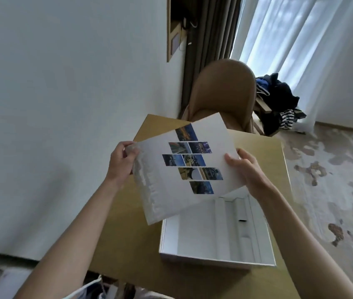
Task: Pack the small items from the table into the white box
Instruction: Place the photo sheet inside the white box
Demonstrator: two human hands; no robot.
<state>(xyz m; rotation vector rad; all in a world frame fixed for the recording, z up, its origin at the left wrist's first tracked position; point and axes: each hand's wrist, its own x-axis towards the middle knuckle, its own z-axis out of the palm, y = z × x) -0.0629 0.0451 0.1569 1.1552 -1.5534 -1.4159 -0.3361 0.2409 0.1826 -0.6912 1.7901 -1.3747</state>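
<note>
An open white box (169, 238) rests on the light wooden table (128, 244), with white dividers inside and a small black item (242, 220) in a narrow compartment. Above it, tilted, I hold the white box lid (214, 134), printed with several slanted photo tiles. My left hand (120, 160) grips its left edge. My right hand (247, 167) grips its right edge. The lid hides the far part of the box.
A tan chair (223, 93) stands behind the table's far edge. Dark clothes (279, 100) are piled on a stool by the curtained window. A white wall runs along the left. Patterned floor lies to the right.
</note>
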